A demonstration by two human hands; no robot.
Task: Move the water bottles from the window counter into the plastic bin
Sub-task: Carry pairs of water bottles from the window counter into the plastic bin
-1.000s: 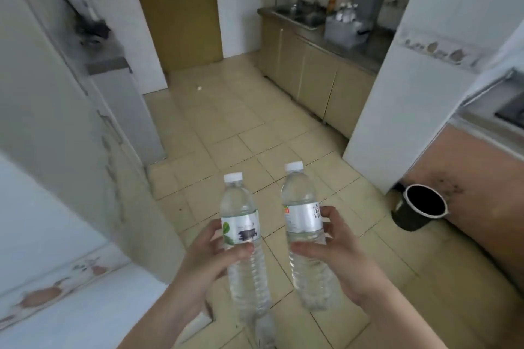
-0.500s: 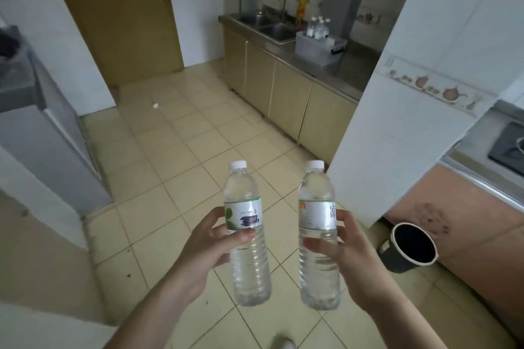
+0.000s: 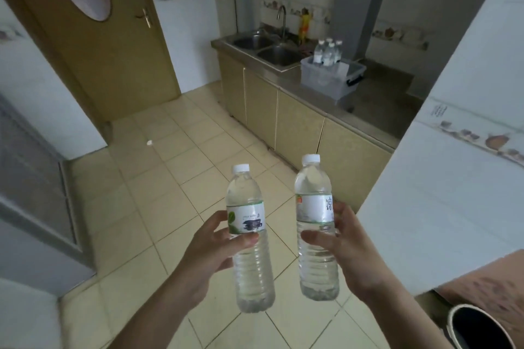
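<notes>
Two water bottles being carried upright over tiled floor: left bottle being gripped by left hand, right bottle by right hand; plastic bin on far counter already being filled, several bottles standing inside; delivery judged pending.

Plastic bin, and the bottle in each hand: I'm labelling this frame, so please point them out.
plastic bin (image 3: 326,81): head view, its translucent front wall.
left-hand bottle (image 3: 246,218): head view, its label, above the thumb.
right-hand bottle (image 3: 313,208): head view, its white label.
</notes>
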